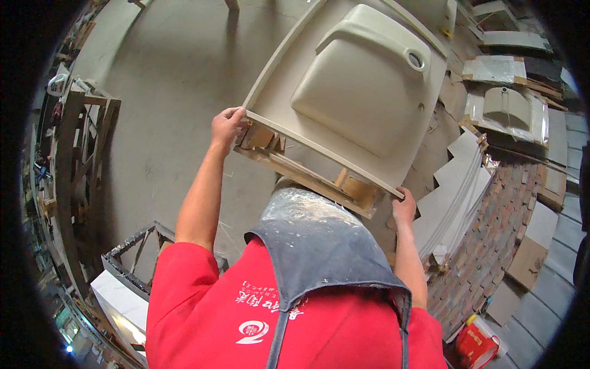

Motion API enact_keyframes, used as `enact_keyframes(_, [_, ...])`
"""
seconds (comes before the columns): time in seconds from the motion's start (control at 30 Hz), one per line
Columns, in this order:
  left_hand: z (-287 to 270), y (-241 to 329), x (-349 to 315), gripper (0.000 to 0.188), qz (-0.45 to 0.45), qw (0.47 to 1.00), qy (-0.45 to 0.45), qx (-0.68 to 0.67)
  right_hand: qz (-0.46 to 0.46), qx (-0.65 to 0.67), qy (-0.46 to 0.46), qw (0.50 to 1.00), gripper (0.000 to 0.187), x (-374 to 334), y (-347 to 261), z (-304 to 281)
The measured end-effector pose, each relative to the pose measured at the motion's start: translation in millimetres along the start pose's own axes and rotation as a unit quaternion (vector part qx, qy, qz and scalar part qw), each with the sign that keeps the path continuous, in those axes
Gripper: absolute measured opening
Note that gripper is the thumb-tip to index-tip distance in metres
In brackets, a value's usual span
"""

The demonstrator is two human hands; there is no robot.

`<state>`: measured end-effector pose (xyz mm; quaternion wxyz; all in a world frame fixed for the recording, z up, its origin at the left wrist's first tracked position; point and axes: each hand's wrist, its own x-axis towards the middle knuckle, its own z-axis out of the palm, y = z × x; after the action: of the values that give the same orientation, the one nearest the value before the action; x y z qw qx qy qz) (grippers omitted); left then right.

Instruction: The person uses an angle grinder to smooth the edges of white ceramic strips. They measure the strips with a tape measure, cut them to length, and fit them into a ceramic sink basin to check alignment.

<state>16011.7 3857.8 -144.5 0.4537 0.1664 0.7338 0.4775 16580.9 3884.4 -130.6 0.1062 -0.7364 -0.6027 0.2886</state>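
Note:
A cream ceramic washbasin (362, 92) lies underside up, its rounded bowl bulging toward me and a round drain hole showing at the far right of the bowl. My left hand (228, 127) is closed on the near left corner of its rim. On the near right corner, my right hand (403, 208) grips the same edge with bent fingers; some fingertips are hidden. Beneath the near edge shows a wooden frame (295, 169) with slats and blocks. Its contact with the basin is partly hidden.
A wooden rack (77, 147) stands at the left, and a white block-like piece (126, 301) sits lower left. White boards (461, 178) lean at the right beside a brick surface (479, 246). Another basin (507, 107) lies far right; a red container (476, 344) stands lower right.

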Motion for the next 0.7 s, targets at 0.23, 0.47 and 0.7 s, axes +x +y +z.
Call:
enact_keyframes(0.23, [5.8, 13.8, -12.5, 0.047, 0.301, 0.912, 0.035, 0.274, -0.004, -0.003, 0.015, 1.000, 0.040, -5.0, 3.6, 0.9])
enact_keyframes(0.47, [-1.8, 43.4, -6.6, 0.033, 0.305, 0.791, -0.082, 0.525, 0.003, 0.015, 0.010, 1.000, 0.039, -0.4, 0.0, -1.9])
enact_keyframes(0.7, [7.6, 63.5, -2.9, 0.017, 0.315, 0.714, -0.109, 0.615, 0.005, 0.037, 0.037, 0.999, 0.037, -5.5, -0.5, -0.7])
